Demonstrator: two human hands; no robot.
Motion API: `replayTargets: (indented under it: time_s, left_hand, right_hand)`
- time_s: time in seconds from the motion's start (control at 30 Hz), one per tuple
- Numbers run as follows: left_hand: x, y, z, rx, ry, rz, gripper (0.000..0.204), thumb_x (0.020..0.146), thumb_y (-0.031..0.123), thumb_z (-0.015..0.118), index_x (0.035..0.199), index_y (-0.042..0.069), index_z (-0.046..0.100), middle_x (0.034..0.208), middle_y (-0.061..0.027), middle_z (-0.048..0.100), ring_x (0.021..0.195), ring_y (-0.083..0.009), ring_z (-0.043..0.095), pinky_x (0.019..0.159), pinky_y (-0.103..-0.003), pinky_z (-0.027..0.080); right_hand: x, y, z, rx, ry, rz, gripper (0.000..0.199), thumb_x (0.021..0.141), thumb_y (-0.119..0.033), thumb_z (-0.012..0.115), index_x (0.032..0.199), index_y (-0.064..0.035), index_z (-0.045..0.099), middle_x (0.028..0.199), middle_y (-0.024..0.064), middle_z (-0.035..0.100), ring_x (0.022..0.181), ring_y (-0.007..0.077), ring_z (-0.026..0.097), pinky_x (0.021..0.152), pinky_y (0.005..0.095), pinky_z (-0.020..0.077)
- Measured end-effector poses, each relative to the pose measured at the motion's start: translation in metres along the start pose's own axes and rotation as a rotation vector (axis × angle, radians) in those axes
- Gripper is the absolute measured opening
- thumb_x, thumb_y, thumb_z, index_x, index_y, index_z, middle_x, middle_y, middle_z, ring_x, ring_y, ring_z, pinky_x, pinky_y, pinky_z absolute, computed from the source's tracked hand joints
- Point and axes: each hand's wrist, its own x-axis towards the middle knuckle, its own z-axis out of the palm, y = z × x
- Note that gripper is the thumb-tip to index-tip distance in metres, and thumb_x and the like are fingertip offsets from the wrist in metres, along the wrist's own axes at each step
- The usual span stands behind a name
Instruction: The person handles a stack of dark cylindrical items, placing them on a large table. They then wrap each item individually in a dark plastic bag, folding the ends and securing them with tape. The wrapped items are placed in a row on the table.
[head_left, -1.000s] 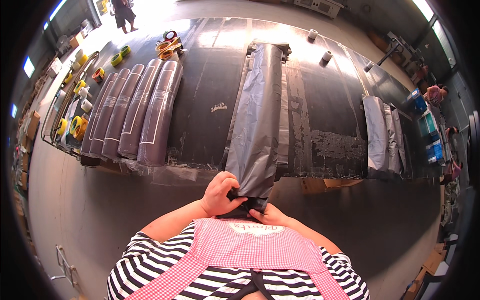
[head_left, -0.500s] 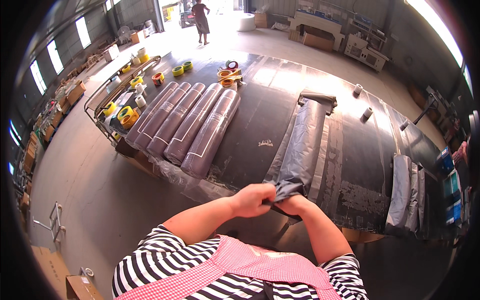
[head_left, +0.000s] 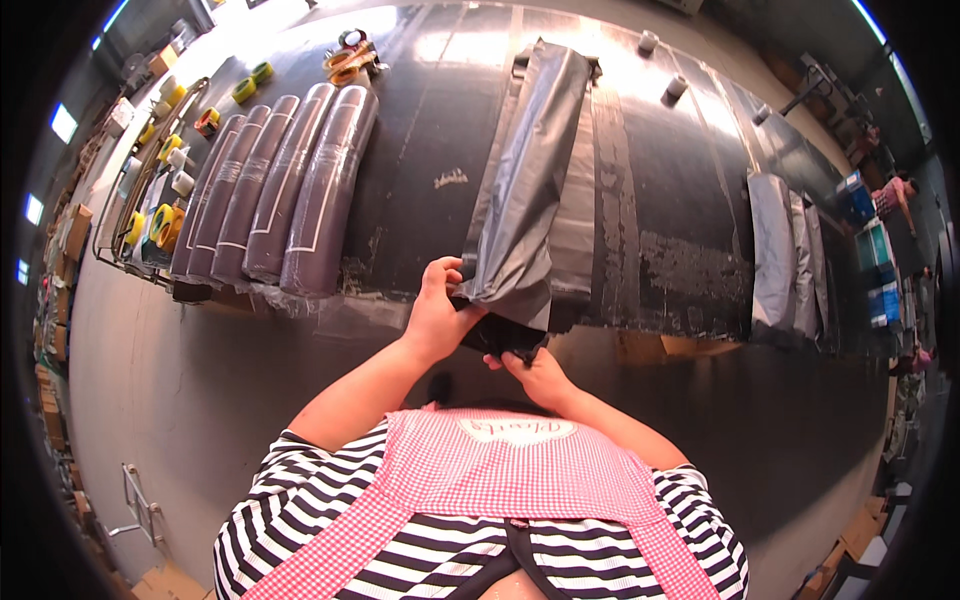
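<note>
Just off the near edge of the black table [head_left: 410, 200], the right hand [head_left: 537, 377] has thumb and fingers closed on the black film [head_left: 490, 335], while the left hand [head_left: 437, 312] is clamped on the left side of the grey film [head_left: 525, 200], which runs from that near edge across the table's middle toward its far edge. Plastic-wrapped purplish rolls [head_left: 325, 200] lie on the table's left part and shorter grey rolls [head_left: 772, 260] on its right; nearer its far edge sit tape rolls [head_left: 350, 75] and small pale rolls [head_left: 676, 89].
</note>
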Motion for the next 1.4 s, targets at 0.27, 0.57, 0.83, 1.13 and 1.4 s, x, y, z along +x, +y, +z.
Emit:
replayTargets:
  time_s: [0.27,0.57,0.83,1.13,1.4]
  left_hand:
    - [-0.052,-0.027,-0.025,-0.021,-0.106,-0.411,0.02,0.088,0.012,0.074,0.089,0.004,0.056,0.073,0.001,0.06,0.069,-0.0061,0.049,0.064,-0.026,0.044]
    - [-0.053,0.013,0.005,0.442,-0.352,0.63,0.024,0.077,0.012,0.076,0.099,0.011,0.066,0.1,-0.0037,0.062,0.089,-0.0245,0.061,0.08,-0.036,0.048]
    - [-0.052,0.011,0.038,0.354,-0.534,0.529,0.019,0.08,0.008,0.074,0.097,0.005,0.065,0.097,-0.0081,0.065,0.088,-0.0261,0.065,0.073,-0.034,0.054]
    - [-0.094,-0.078,-0.131,-0.735,-0.863,-0.941,0.011,0.101,0.016,0.058,0.093,0.008,0.055,0.088,-0.0094,0.069,0.079,-0.0162,0.066,0.071,-0.028,0.053]
    - [-0.024,-0.061,-0.144,0.818,-0.358,0.373,0.045,0.082,0.008,0.071,0.126,0.01,0.061,0.135,-0.0121,0.057,0.115,-0.0326,0.06,0.097,-0.041,0.05]
  right_hand:
    - [-0.022,0.008,-0.018,0.099,0.487,0.025,0.01,0.089,-0.008,0.069,0.09,0.0003,0.065,0.083,0.0021,0.066,0.074,0.0085,0.059,0.069,0.0239,0.0474]
    - [-0.045,0.002,-0.016,-0.032,0.186,0.139,0.015,0.094,-0.01,0.066,0.083,0.0001,0.064,0.083,0.004,0.07,0.076,0.0104,0.065,0.07,0.0251,0.0512]
    - [-0.045,-0.016,-0.018,-0.751,0.22,-0.336,0.006,0.085,0.003,0.057,0.086,0.0024,0.063,0.083,0.0167,0.063,0.075,0.0323,0.065,0.068,0.036,0.0509]
    - [-0.054,0.009,-0.037,-0.153,0.087,0.016,0.012,0.096,-0.003,0.056,0.101,0.0022,0.065,0.091,0.0075,0.069,0.085,0.0136,0.066,0.079,0.0279,0.0526]
    - [0.001,-0.026,-0.076,-1.085,0.587,-0.789,0.033,0.073,-0.004,0.075,0.101,-0.0082,0.058,0.095,0.0094,0.061,0.089,0.0309,0.06,0.08,0.0415,0.0483]
